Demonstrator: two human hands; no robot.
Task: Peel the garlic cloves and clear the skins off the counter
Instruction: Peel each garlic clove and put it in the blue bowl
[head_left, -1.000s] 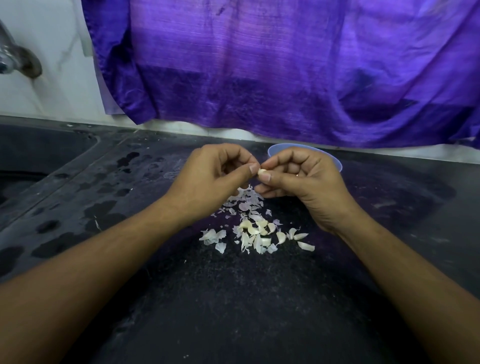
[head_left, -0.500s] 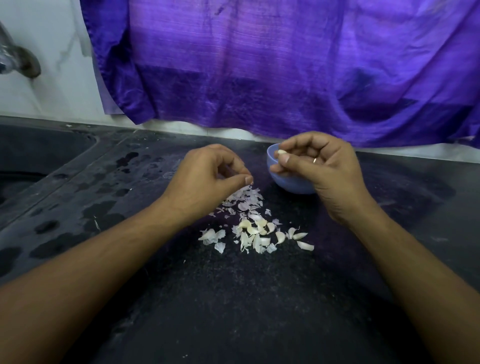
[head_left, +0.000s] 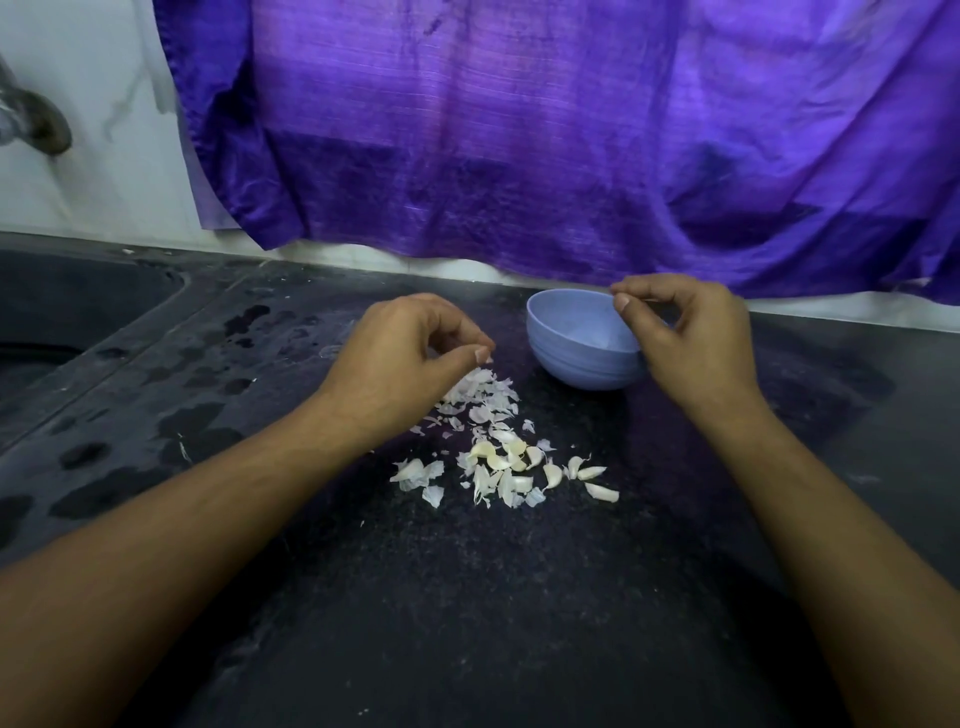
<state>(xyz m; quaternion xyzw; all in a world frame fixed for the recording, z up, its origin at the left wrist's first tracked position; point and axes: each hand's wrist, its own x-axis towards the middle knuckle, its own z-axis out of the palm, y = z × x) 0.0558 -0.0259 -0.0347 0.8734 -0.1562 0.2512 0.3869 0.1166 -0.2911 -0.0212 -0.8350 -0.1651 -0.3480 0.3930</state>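
The right hand (head_left: 696, 353) is held over the rim of the blue bowl (head_left: 571, 358), thumb and forefinger pinched; whether a clove is gripped cannot be told; the left hand (head_left: 405, 364) is curled above the skins (head_left: 483, 397), its grip equally unclear; garlic cloves (head_left: 553, 475) are scattered on the dark tabletop (head_left: 467, 597) nearby.

The bowl (head_left: 582, 358) stands on the surface (head_left: 467, 597) behind and right of the skins (head_left: 483, 397), the cloves (head_left: 519, 467) nearest me. My left hand (head_left: 410, 358) is over the skins, my right hand (head_left: 685, 338) over the bowl.
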